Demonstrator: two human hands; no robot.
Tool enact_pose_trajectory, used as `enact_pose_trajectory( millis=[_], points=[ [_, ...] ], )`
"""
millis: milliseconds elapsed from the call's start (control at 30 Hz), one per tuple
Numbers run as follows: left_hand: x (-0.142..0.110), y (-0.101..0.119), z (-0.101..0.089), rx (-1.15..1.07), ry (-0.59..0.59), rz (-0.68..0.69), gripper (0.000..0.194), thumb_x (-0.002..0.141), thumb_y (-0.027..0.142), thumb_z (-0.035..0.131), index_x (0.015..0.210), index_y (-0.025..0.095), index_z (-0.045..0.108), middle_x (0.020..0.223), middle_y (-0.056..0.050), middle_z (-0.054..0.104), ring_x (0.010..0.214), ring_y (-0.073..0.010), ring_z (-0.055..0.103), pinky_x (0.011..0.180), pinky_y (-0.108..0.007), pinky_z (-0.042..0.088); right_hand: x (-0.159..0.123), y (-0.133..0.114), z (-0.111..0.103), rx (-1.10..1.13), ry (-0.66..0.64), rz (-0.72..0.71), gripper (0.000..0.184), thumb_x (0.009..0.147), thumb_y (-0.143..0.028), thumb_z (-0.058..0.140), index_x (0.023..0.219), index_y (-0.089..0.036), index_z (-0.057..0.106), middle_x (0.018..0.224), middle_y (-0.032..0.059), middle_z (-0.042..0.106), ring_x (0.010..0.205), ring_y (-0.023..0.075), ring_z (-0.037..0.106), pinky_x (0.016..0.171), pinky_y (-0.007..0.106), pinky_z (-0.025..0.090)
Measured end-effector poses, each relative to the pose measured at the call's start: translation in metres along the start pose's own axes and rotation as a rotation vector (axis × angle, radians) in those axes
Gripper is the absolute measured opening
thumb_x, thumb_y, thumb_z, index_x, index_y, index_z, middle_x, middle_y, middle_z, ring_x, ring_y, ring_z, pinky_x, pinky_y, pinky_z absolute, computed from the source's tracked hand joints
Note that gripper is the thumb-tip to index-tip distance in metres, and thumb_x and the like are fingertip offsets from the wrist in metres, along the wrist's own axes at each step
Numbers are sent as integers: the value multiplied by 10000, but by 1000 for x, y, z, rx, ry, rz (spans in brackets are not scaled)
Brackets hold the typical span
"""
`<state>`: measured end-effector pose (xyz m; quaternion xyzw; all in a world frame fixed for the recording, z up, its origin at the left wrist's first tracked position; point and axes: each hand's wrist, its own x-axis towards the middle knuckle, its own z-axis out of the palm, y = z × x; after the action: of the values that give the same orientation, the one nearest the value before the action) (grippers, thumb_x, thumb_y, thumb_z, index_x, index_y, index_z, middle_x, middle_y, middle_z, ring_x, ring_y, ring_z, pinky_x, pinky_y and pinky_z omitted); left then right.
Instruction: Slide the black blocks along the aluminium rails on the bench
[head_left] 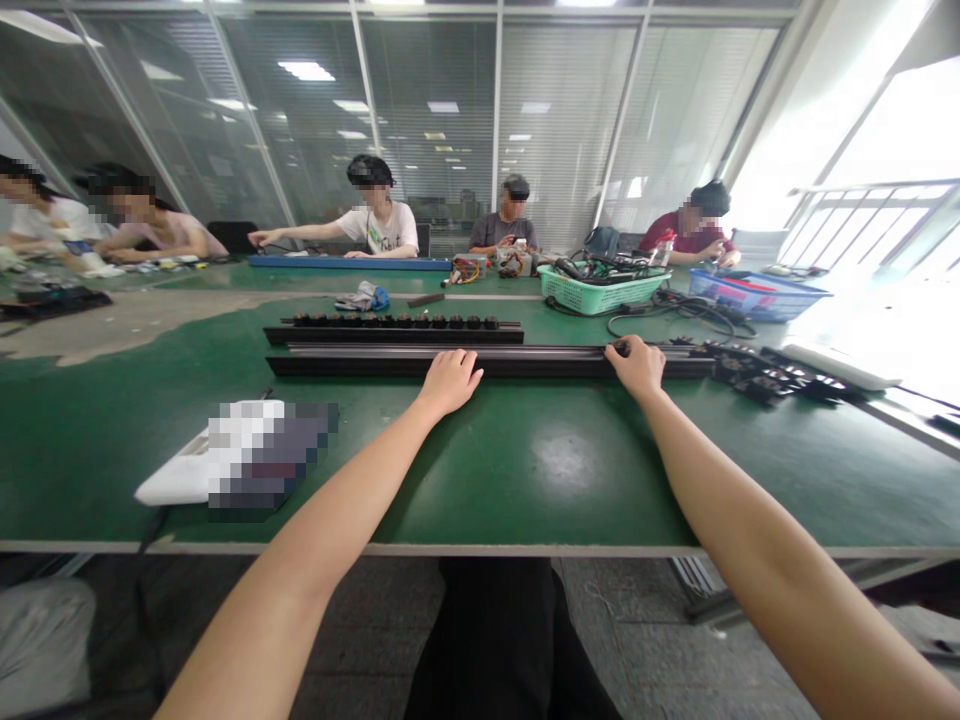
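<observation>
A long black track rail [360,366] with a metallic strip along its top lies crosswise on the table. My left hand [448,382] grips it near its middle, with the fingers bent over its top. Farther right, my right hand [637,365] is closed in a pinch on a small black piece [619,348] at the rail's top; the fingers partly hide it. Just behind lies a second black rail [390,336], bearing a row of several small black round parts [427,321]. More black parts [761,372] are clustered at the right end of the near rail.
A green basket of cables [600,294] and a blue basket [750,295] stand at the back right. A white device [176,475] lies front left, a white flat object [840,367] at right. Gloves [364,297] lie beyond the rails. Several people sit across the green table [480,470].
</observation>
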<state>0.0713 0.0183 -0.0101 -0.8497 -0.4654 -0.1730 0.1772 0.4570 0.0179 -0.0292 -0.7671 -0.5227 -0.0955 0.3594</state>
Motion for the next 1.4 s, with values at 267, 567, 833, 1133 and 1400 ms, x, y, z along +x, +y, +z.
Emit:
enact_pose_trajectory(
  millis=[267, 567, 833, 1133, 1400],
  points=[
    [0, -1, 1, 8, -2, 2, 421, 1081, 357, 449, 1378, 102, 606, 1301, -175, 683, 1203, -327, 627, 1083, -446, 457, 4, 3, 4, 52, 29, 59, 441, 855, -499, 605, 1125, -175, 733, 1039, 147, 765, 1030, 334, 600, 1056, 461, 348],
    [1, -1, 2, -9, 6, 1, 416, 1075, 349, 455, 1380, 108, 605, 1297, -179, 685, 1221, -329, 625, 1090, -455, 452, 3, 0, 3, -16, 20, 56, 414, 895, -493, 569, 1036, -151, 754, 1012, 171, 753, 1019, 333, 580, 1060, 479, 304],
    [0, 0, 0, 0, 2, -6, 406, 1079, 357, 453, 1374, 127, 613, 1302, -169, 687, 1215, -323, 632, 1090, -446, 456, 4, 1, 1, -41, 12, 135, 430, 901, -478, 544, 1099, -147, 733, 1065, 186, 744, 1057, 349, 568, 1047, 489, 275],
    [0, 0, 0, -15, 1, -2, 409, 1075, 354, 442, 1375, 131, 609, 1304, -174, 683, 1224, -320, 626, 1098, -452, 452, 5, 6, 2, -10, 41, 140, 412, 882, -470, 556, 1080, -150, 727, 1040, 185, 737, 1053, 353, 560, 1036, 501, 296],
    [0, 0, 0, -23, 0, -7, 406, 1071, 354, 442, 1377, 144, 607, 1301, -172, 680, 1222, -319, 626, 1096, -454, 451, 5, 7, 2, 14, 61, 159, 383, 869, -456, 575, 1055, -157, 725, 1011, 184, 727, 1045, 362, 543, 1028, 522, 316]
  ],
)
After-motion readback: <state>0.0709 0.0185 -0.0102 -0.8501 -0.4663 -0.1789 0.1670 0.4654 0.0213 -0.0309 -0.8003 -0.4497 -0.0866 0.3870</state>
